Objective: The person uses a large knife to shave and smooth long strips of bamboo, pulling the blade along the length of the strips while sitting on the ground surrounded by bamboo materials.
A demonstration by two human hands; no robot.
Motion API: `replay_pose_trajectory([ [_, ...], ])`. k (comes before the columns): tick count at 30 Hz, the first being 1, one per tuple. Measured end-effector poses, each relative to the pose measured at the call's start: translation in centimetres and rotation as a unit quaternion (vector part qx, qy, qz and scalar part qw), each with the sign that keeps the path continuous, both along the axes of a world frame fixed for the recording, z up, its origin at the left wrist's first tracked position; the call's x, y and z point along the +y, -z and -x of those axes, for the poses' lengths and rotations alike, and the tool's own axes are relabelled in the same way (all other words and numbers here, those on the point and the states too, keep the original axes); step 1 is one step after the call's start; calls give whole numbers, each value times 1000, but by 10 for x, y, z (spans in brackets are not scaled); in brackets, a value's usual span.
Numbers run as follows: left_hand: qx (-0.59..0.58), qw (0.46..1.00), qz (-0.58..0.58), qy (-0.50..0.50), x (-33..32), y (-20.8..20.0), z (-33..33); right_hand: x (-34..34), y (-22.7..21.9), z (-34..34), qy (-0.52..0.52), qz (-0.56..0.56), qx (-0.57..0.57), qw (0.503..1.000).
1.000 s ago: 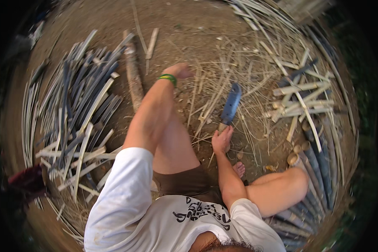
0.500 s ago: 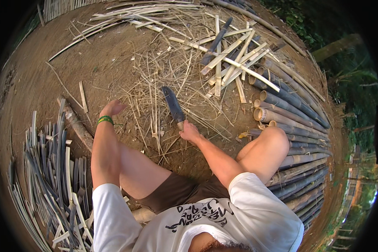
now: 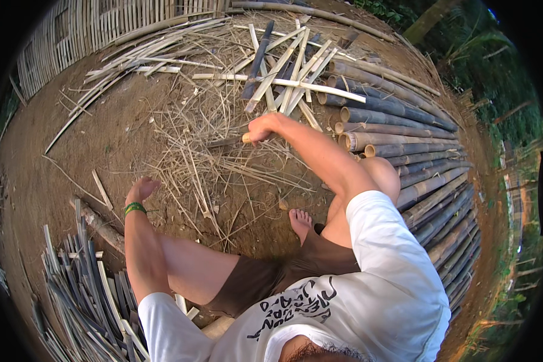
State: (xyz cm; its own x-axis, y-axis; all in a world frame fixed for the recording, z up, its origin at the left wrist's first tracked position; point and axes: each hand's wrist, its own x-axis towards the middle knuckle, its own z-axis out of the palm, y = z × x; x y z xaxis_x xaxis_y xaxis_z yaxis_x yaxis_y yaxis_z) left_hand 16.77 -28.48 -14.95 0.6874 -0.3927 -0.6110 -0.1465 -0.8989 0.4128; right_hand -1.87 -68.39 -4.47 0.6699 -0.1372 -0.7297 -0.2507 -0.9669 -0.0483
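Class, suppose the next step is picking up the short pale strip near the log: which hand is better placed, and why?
Probably the left: the left hand looks empty and is closer to the short pale strip, while the right hand is farther away and holds the knife handle.

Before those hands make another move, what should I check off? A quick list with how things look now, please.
1. Right hand closed around the knife: ok.
2. Left hand empty and well apart from the knife: ok.
3. Visible bare foot apart from the knife: ok.
4. Area around the knife free of loose strips: not ok; thin strips lie scattered there.
5. Knife's cutting edge facing a safe way: cannot tell.
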Motion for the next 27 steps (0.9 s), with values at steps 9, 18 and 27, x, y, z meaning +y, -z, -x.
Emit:
replay_pose_trajectory([
  [9, -16, 997, -51, 62, 18, 7, -12, -66, -111, 25, 67, -98, -3, 993],
  [18, -15, 999, -46, -20, 4, -26, 10, -143, -91, 101, 76, -2, 66, 995],
  [27, -160, 979, 117, 35, -44, -27, -12, -182, -33, 92, -51, 20, -11, 998],
])
